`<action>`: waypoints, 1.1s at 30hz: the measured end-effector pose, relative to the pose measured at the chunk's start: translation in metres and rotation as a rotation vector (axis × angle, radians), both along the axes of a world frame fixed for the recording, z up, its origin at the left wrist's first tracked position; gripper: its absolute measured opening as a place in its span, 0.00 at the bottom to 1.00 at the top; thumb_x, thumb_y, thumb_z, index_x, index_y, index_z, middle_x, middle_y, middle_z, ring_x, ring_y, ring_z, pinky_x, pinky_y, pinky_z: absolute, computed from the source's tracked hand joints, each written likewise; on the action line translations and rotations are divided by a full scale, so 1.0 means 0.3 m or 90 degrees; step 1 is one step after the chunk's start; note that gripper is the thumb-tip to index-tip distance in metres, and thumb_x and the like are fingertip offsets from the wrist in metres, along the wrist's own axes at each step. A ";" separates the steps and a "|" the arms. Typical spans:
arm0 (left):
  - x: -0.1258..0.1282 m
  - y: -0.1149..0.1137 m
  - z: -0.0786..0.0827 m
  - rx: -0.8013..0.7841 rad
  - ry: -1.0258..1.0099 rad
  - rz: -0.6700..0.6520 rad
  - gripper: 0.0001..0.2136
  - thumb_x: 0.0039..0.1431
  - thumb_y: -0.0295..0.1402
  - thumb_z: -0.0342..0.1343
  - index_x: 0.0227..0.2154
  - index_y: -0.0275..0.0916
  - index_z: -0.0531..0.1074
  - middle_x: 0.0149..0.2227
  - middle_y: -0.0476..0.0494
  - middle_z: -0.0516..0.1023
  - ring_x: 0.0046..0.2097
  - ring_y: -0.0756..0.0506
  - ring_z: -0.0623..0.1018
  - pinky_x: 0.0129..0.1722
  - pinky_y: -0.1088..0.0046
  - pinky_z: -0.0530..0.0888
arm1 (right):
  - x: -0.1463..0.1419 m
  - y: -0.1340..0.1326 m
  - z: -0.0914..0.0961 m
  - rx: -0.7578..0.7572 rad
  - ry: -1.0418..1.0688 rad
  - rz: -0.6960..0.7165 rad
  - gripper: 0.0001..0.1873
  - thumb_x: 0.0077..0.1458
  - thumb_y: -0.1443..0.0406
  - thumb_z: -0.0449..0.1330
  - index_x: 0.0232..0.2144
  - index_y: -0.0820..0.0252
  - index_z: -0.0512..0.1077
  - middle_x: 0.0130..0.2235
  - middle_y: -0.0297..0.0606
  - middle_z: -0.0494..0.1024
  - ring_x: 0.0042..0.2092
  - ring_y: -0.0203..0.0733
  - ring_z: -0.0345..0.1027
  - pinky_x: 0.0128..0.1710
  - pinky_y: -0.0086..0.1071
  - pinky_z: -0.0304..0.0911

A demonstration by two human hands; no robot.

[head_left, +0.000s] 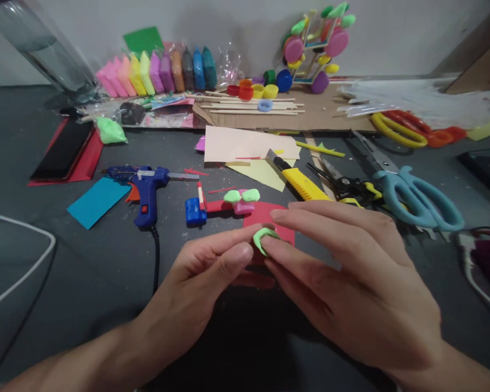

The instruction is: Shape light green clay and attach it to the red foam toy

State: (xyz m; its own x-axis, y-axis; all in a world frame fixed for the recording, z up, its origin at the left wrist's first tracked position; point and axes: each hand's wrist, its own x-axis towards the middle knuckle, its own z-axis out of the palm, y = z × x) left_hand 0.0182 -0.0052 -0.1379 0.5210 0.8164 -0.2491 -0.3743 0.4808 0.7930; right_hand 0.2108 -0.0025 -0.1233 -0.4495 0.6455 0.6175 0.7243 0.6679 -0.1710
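Note:
A small light-green piece of modelling clay (263, 240) is pinched between both hands over the table. My left hand (208, 275) grips it from the left, thumb and fingers closed at its edge. On the other side my right hand (359, 283) presses it with thumb and index fingertips, the other fingers stretched out above. Just beyond lie a red paper piece (265, 212), partly hidden by my hands, and a pink clay piece (244, 206) with two green clay blobs (251, 195) on it. A blue clay cylinder (195, 211) stands left of these.
Left are a blue glue gun (147, 185), blue paper (99, 201) and a phone (63, 149). A yellow cutter (302, 182), pliers (345, 182) and blue-handled scissors (416, 190) lie right. Behind are clay packs (167, 71), sticks (249, 106) and a decorated stick model (314, 49).

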 end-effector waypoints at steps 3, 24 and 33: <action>-0.001 -0.002 0.001 0.000 -0.018 0.005 0.15 0.73 0.33 0.52 0.56 0.52 0.77 0.54 0.48 0.83 0.55 0.44 0.80 0.54 0.68 0.77 | -0.008 -0.005 0.001 0.002 0.021 -0.005 0.05 0.60 0.71 0.67 0.38 0.56 0.80 0.46 0.40 0.82 0.52 0.40 0.75 0.53 0.30 0.74; 0.008 0.008 0.023 -0.043 -0.043 -0.005 0.13 0.71 0.33 0.54 0.52 0.49 0.80 0.50 0.46 0.85 0.49 0.46 0.83 0.51 0.72 0.77 | 0.004 -0.003 0.002 -0.038 0.019 0.020 0.08 0.61 0.69 0.65 0.42 0.53 0.78 0.47 0.36 0.82 0.52 0.42 0.76 0.50 0.33 0.76; 0.010 0.007 0.019 -0.137 -0.082 0.035 0.07 0.65 0.32 0.62 0.44 0.42 0.82 0.40 0.47 0.86 0.41 0.51 0.83 0.46 0.79 0.78 | 0.008 -0.009 0.004 -0.060 0.037 0.058 0.08 0.61 0.70 0.65 0.43 0.60 0.73 0.52 0.45 0.79 0.57 0.43 0.71 0.57 0.39 0.71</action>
State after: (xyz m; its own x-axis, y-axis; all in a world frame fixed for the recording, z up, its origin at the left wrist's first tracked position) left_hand 0.0212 -0.0029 -0.1320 0.5155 0.7801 -0.3544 -0.4959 0.6090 0.6191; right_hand 0.2132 -0.0053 -0.1222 -0.4740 0.6596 0.5833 0.6480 0.7098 -0.2761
